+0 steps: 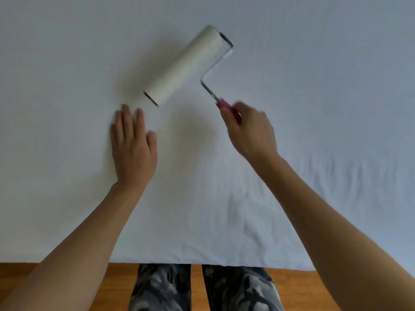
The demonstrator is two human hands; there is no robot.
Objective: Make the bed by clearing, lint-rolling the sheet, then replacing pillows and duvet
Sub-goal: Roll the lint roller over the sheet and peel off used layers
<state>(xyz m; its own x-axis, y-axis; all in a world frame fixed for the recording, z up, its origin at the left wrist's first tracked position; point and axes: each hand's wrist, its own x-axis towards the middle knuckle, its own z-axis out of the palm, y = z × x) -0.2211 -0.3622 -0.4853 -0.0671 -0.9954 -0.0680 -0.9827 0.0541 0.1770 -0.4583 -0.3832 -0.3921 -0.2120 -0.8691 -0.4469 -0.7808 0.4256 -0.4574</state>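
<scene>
A white sheet (314, 86) covers the bed and fills most of the head view. A lint roller (183, 65) with a long white roll, a bent metal frame and a pink handle lies on the sheet, angled from lower left to upper right. My right hand (249, 131) grips the pink handle and looks slightly blurred. My left hand (132, 144) rests flat on the sheet with fingers apart, just below the roll's near end, holding nothing. No pillows or duvet show.
The sheet is wrinkled near the bed's front edge (224, 263), mostly right of centre. Below that edge lies a wooden floor (56, 272), and my legs in patterned grey trousers (202, 288) stand against the bed.
</scene>
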